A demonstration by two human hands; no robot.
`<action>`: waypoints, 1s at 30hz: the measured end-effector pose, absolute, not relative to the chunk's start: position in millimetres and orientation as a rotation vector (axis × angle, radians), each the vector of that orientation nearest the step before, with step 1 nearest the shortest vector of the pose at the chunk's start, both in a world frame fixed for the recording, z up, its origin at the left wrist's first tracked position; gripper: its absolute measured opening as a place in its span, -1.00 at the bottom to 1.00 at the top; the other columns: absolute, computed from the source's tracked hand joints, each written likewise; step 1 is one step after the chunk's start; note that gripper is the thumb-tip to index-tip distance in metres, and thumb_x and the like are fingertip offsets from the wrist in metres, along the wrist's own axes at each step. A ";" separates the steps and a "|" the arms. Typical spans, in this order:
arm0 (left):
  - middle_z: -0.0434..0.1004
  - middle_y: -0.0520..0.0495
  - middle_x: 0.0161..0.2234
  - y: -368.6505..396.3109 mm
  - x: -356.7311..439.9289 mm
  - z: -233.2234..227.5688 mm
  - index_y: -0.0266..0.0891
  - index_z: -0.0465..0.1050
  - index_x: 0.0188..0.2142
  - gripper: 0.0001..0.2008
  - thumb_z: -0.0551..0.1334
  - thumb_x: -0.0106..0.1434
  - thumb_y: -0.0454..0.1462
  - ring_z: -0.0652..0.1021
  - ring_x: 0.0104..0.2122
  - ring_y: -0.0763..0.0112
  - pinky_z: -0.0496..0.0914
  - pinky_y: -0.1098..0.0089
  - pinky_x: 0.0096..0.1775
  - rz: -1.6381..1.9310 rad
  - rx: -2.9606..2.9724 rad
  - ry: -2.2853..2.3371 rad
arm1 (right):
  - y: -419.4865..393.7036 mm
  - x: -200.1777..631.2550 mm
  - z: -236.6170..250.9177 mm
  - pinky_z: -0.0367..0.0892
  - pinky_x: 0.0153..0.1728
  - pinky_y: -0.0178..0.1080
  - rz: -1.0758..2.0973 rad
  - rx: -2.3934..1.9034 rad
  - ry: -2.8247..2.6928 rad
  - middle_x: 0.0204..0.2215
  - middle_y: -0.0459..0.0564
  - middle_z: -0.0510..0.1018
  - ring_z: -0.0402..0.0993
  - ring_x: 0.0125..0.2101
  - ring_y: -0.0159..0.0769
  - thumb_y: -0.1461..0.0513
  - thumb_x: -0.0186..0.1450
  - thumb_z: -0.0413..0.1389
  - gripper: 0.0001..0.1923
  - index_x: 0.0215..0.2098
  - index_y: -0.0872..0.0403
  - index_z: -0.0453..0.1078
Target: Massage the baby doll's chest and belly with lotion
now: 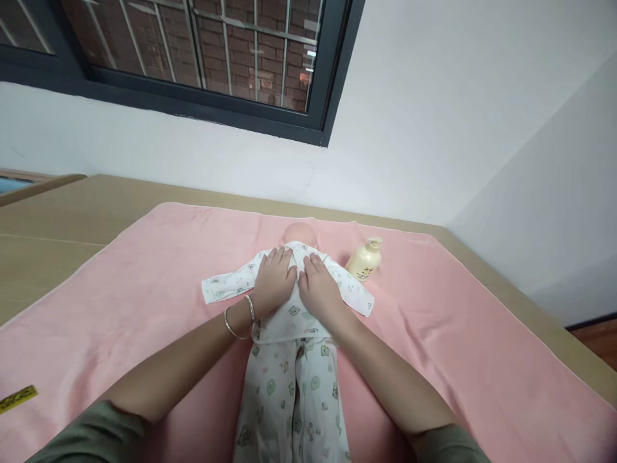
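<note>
left hand (pixel 274 280) and right hand (pixel 319 290) flat, open, pressed on doll (pixel 289 334) chest. pale bottle (pixel 365 260) upright just beside its arm, on pink blanket (pixel 144 289). yellow tape (pixel 17 399) well apart.

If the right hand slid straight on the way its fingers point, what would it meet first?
Probably the doll's head: the right hand lies flat on the doll's shirt, fingers aimed at the collar just below it. The lotion bottle sits off to the right.

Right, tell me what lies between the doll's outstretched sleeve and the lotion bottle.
Nothing: in the head view only bare pink blanket shows between the sleeve of the doll and the lotion bottle, which stand close but apart.
</note>
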State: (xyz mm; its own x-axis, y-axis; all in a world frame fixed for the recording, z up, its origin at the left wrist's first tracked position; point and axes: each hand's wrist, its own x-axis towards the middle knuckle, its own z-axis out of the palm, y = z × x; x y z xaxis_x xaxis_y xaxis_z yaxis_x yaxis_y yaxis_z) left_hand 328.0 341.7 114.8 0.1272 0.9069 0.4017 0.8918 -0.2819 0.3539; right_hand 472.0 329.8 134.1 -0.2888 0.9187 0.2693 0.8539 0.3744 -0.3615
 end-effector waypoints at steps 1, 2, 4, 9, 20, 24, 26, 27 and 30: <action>0.30 -0.31 0.33 344.1 326.1 117.3 -0.37 0.26 0.29 -0.49 -0.08 0.43 -0.24 0.27 0.34 -0.02 0.11 -0.17 0.33 0.841 2.300 1.873 | 325.7 468.8 133.5 -0.05 0.38 0.07 0.179 -1.522 -2.230 0.37 0.36 0.12 -0.05 0.40 0.05 0.25 0.49 -0.12 -0.44 0.38 0.38 0.16; 0.29 -0.27 0.34 345.4 325.1 119.4 -0.33 0.26 0.30 -0.49 -0.08 0.43 -0.23 0.27 0.34 -0.01 0.08 -0.21 0.34 0.818 2.274 1.876 | 323.9 467.1 133.2 -0.05 0.38 0.07 0.172 -1.505 -2.241 0.37 0.36 0.12 -0.06 0.40 0.05 0.26 0.48 -0.12 -0.44 0.37 0.37 0.17; 0.26 -0.23 0.36 344.0 326.3 122.5 -0.28 0.24 0.31 -0.48 -0.09 0.44 -0.23 0.25 0.35 0.01 0.02 -0.25 0.34 0.785 2.242 1.896 | 328.3 468.3 133.1 -0.06 0.39 0.07 0.227 -1.464 -2.231 0.37 0.32 0.14 -0.05 0.40 0.03 0.26 0.47 -0.11 -0.45 0.37 0.34 0.19; 0.19 -0.24 0.39 323.9 340.5 125.9 -0.31 0.18 0.36 -0.46 -0.12 0.45 -0.22 0.19 0.38 -0.02 0.05 -0.26 0.33 0.722 2.214 1.988 | 364.6 487.5 134.0 -0.12 0.40 0.07 0.428 -1.356 -2.144 0.37 0.21 0.17 -0.03 0.40 -0.05 0.18 0.50 -0.09 -0.48 0.35 0.23 0.24; 0.39 -0.19 0.28 357.2 311.3 120.4 -0.23 0.34 0.24 -0.52 0.01 0.41 -0.14 0.38 0.27 0.10 0.18 -0.06 0.32 0.897 2.244 1.726 | 331.1 468.1 143.8 0.04 0.36 -0.01 0.150 -1.598 -2.219 0.32 0.39 0.21 0.07 0.36 0.04 0.24 0.50 -0.15 -0.46 0.34 0.40 0.20; 0.42 -0.28 0.24 356.7 313.1 113.9 -0.32 0.34 0.23 -0.51 -0.03 0.42 -0.17 0.39 0.26 0.08 0.25 -0.02 0.29 0.962 2.303 1.746 | 332.7 466.4 141.4 -0.01 0.37 0.02 0.198 -1.589 -2.221 0.35 0.36 0.17 0.02 0.38 0.03 0.24 0.50 -0.14 -0.46 0.37 0.36 0.18; 0.39 -0.40 0.25 345.9 321.1 109.5 -0.42 0.30 0.24 -0.50 -0.06 0.43 -0.21 0.34 0.29 0.00 0.23 -0.07 0.29 0.976 2.372 1.787 | 345.0 474.6 140.0 -0.07 0.39 0.06 0.281 -1.525 -2.221 0.37 0.31 0.14 -0.03 0.40 0.00 0.22 0.51 -0.12 -0.46 0.38 0.31 0.17; 0.37 -0.43 0.25 339.7 325.3 107.3 -0.44 0.29 0.25 -0.50 -0.06 0.43 -0.24 0.32 0.31 -0.04 0.22 -0.11 0.29 0.979 2.410 1.784 | 352.2 480.3 139.7 -0.11 0.39 0.08 0.319 -1.486 -2.229 0.38 0.28 0.12 -0.06 0.41 -0.01 0.20 0.51 -0.10 -0.46 0.38 0.27 0.16; 0.34 -0.41 0.28 324.8 333.8 101.9 -0.38 0.27 0.26 -0.52 -0.06 0.42 -0.28 0.24 0.35 -0.10 0.20 -0.23 0.28 0.978 2.477 1.721 | 369.6 496.8 140.4 -0.19 0.40 0.10 0.399 -1.360 -2.287 0.41 0.20 0.06 -0.13 0.43 -0.07 0.15 0.50 -0.05 -0.45 0.40 0.18 0.14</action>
